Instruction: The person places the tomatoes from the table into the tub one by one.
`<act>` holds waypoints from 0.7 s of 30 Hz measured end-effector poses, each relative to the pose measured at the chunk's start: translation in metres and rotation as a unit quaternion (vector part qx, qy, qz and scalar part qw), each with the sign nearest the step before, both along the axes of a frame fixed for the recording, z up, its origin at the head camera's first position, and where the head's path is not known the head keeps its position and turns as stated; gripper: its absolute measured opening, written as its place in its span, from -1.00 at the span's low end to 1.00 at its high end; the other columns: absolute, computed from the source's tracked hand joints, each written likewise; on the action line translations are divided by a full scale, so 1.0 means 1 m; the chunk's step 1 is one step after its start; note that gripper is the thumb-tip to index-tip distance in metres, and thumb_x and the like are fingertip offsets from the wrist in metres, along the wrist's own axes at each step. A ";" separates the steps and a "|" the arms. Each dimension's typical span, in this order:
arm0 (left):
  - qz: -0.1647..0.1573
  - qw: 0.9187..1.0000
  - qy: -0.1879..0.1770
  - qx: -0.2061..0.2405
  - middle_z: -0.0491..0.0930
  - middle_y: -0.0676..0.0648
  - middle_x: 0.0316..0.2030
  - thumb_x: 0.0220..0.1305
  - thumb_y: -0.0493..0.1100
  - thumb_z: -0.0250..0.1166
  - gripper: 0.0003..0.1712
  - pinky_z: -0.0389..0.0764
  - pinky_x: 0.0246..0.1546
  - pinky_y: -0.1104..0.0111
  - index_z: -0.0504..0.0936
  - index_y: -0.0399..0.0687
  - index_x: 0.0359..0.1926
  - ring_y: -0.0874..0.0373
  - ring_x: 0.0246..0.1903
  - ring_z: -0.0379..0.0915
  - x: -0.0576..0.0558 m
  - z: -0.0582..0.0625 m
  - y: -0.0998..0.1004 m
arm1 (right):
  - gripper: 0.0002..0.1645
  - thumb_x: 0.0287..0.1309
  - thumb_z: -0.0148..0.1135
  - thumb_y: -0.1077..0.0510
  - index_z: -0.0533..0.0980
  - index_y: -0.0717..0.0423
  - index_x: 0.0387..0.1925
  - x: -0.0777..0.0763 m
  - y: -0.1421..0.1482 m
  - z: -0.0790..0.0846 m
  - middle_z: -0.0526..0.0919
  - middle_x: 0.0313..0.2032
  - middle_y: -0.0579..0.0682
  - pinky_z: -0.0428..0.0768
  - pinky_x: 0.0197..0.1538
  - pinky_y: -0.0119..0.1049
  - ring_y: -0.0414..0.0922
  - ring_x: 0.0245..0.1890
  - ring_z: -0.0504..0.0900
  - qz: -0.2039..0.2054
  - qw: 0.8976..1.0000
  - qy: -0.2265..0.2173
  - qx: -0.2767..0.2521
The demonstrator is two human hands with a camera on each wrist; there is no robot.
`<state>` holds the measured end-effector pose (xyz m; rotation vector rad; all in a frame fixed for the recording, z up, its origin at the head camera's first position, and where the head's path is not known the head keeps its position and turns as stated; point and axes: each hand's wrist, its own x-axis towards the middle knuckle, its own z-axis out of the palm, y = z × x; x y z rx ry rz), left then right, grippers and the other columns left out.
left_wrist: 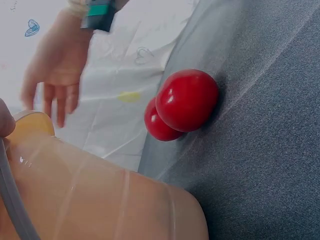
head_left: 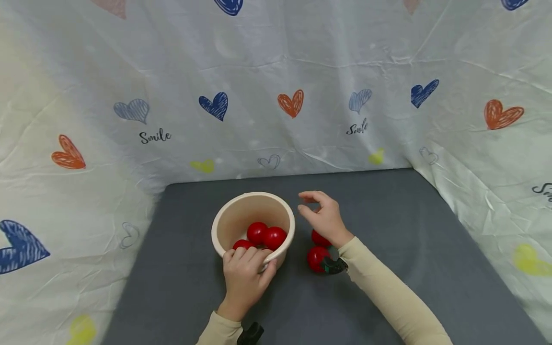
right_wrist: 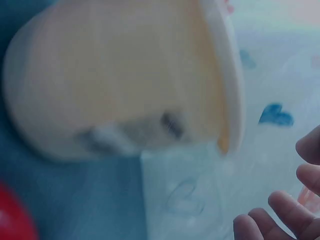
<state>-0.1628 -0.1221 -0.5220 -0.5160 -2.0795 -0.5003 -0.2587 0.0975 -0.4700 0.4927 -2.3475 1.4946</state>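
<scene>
A cream plastic bucket [head_left: 224, 220] stands on the dark grey table, with several glossy red balls [head_left: 274, 238] inside. At its near rim, my left hand [head_left: 243, 282] grips the edge, fingers hooked over the inside and thumb outside. My right hand [head_left: 325, 218] is in the air just right of the bucket, its fingers loosely bent and nothing in them. Below that wrist, two more red balls [left_wrist: 187, 100] lie close together on the table; the sleeve and wrist camera partly cover them in the head view. The bucket's side [right_wrist: 125, 75] is blurred in the right wrist view.
The grey tabletop [head_left: 185, 268] spreads around the bucket. Behind it and along both sides hangs a pale sheet [head_left: 250, 134] printed with hearts and the word Smile. A dark wrist camera [head_left: 250, 334] sits on the left wrist.
</scene>
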 end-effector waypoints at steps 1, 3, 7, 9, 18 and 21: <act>0.001 1.000 0.000 0.001 0.69 -0.05 -0.52 0.23 0.08 0.21 -0.69 0.36 -0.20 0.07 0.76 0.02 -0.38 0.01 -0.47 0.50 0.000 0.000 0.000 | -0.65 0.21 0.31 0.21 0.67 0.12 0.04 0.000 0.005 -0.003 0.72 0.01 0.12 0.70 -0.12 -0.19 0.06 0.02 0.68 -0.006 1.000 -0.009 0.004; 0.001 1.000 0.000 0.003 0.69 -0.04 -0.53 0.22 0.07 0.21 -0.70 0.35 -0.20 0.07 0.76 0.02 -0.38 0.02 -0.47 0.50 0.000 -0.001 0.000 | -0.65 0.22 0.31 0.20 0.66 0.11 0.06 0.000 0.015 -0.010 0.71 0.04 0.12 0.67 -0.11 -0.23 0.07 0.04 0.66 -0.018 0.999 -0.030 0.012; 0.000 1.000 -0.002 0.006 0.69 -0.04 -0.53 0.22 0.07 0.21 -0.70 0.35 -0.19 0.08 0.76 0.03 -0.38 0.02 -0.47 0.50 -0.001 -0.001 0.000 | -0.63 0.25 0.31 0.17 0.64 0.08 0.09 0.002 0.032 -0.024 0.69 0.07 0.10 0.62 -0.06 -0.20 0.07 0.07 0.64 -0.042 0.996 -0.073 0.030; -0.001 1.000 -0.004 0.005 0.70 -0.05 -0.53 0.21 0.07 0.21 -0.70 0.35 -0.19 0.08 0.76 0.02 -0.38 0.02 -0.46 0.50 -0.001 -0.001 0.000 | -0.62 0.25 0.31 0.16 0.64 0.08 0.11 0.003 0.038 -0.033 0.68 0.09 0.10 0.61 -0.01 -0.12 0.06 0.09 0.63 -0.050 0.994 -0.091 0.036; -0.002 1.000 -0.005 0.009 0.69 -0.04 -0.52 0.20 0.07 0.22 -0.71 0.35 -0.17 0.07 0.76 0.03 -0.37 0.02 -0.46 0.49 -0.001 -0.002 0.000 | -0.52 0.26 0.28 0.13 0.57 0.14 0.20 0.007 0.054 -0.059 0.63 0.19 0.14 0.54 0.24 0.13 0.15 0.19 0.59 -0.047 0.984 -0.158 0.061; -0.002 1.000 -0.009 0.008 0.70 -0.04 -0.52 0.21 0.08 0.21 -0.70 0.36 -0.17 0.07 0.76 0.03 -0.37 0.02 -0.46 0.50 0.000 -0.002 0.000 | -0.49 0.26 0.28 0.11 0.56 0.17 0.22 0.009 0.055 -0.065 0.61 0.20 0.17 0.55 0.23 0.14 0.18 0.19 0.59 -0.043 0.982 -0.167 0.080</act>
